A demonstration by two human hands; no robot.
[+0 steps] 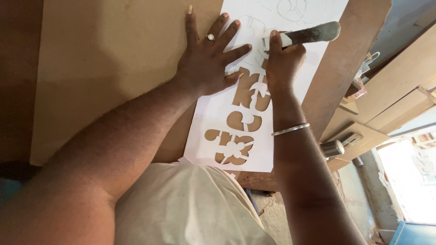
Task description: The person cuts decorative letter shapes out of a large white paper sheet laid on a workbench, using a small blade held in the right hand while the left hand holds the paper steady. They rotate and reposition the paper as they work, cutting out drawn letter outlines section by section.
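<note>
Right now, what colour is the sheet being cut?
White paper sheet, with cut-out shapes showing the brown board beneath. Head view shows it best.

Brown board worktop (104,68), stacked wooden boards (399,100) at right, bright daylight beyond, rough floor (277,218)

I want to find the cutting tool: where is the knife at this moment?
In the head view, the knife is at upper right, gripped in the right hand over the white paper stencil, beside the spread left hand.

No packages, labels, signs or screens can be made out in this view.
</note>
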